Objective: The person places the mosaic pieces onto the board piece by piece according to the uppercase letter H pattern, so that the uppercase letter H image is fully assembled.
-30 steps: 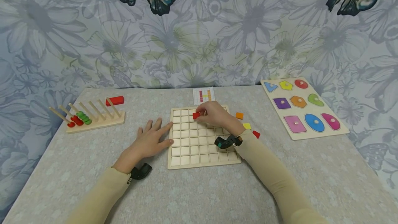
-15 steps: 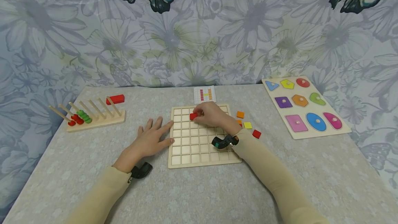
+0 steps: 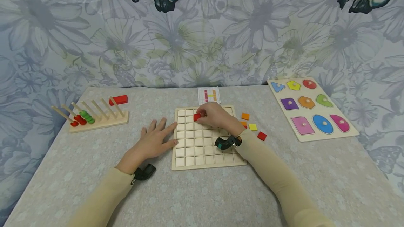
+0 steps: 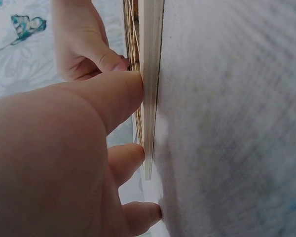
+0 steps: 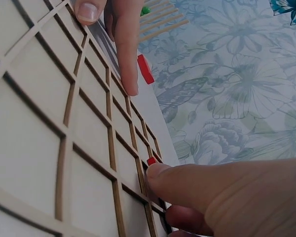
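Observation:
A wooden grid board (image 3: 209,167) lies mid-table, divided into square cells. My right hand (image 3: 214,115) reaches over its far part and pinches a red square tile (image 3: 196,117) between thumb and fingers. In the right wrist view only a small corner of the red tile (image 5: 151,161) shows past the thumb. My left hand (image 3: 153,141) lies spread at the board's left side, its thumb and index fingertip touching the edge. The left wrist view shows the fingertips of the left hand (image 4: 89,128) right at the board's side (image 4: 150,79).
Loose tiles lie right of the board: orange (image 3: 245,116), yellow (image 3: 253,127) and red (image 3: 261,136). Behind it is a pattern card (image 3: 209,95). A peg stand (image 3: 99,121) with beads and a red block (image 3: 119,100) are at left, a shape puzzle (image 3: 310,111) at right.
My right hand has shifted slightly left with the red tile, then stayed nearly still over the far rows. The left hand keeps its place at the board's edge.

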Demonstrator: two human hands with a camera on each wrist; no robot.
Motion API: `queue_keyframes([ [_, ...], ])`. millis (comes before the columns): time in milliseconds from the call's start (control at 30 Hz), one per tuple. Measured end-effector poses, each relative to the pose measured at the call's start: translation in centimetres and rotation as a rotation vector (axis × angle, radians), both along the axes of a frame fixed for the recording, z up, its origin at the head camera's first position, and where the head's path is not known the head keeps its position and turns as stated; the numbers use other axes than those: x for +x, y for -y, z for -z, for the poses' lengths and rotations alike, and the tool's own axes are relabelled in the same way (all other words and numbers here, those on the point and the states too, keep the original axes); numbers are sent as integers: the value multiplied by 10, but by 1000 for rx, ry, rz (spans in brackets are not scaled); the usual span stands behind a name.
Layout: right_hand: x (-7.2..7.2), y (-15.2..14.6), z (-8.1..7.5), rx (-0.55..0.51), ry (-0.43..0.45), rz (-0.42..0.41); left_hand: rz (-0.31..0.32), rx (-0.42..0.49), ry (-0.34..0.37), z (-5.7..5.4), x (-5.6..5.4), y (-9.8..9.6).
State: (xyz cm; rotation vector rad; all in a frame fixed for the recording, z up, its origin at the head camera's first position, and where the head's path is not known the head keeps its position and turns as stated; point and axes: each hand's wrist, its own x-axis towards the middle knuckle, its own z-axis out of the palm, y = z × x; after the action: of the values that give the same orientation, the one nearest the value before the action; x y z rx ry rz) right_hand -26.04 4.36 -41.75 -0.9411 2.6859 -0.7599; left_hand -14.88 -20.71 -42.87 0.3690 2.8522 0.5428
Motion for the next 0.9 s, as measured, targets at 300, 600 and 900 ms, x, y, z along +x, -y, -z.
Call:
queue_keyframes([
  [300, 0, -2, 1, -11, -3, 1, 2, -3, -1, -1, 0, 0],
  [600, -1, -1, 4, -6, -7, -3, 2, 3, -10, 2, -1, 0],
  [900, -2, -2, 7, -18, -4, -8, 5, 2, -16, 0, 0, 0],
])
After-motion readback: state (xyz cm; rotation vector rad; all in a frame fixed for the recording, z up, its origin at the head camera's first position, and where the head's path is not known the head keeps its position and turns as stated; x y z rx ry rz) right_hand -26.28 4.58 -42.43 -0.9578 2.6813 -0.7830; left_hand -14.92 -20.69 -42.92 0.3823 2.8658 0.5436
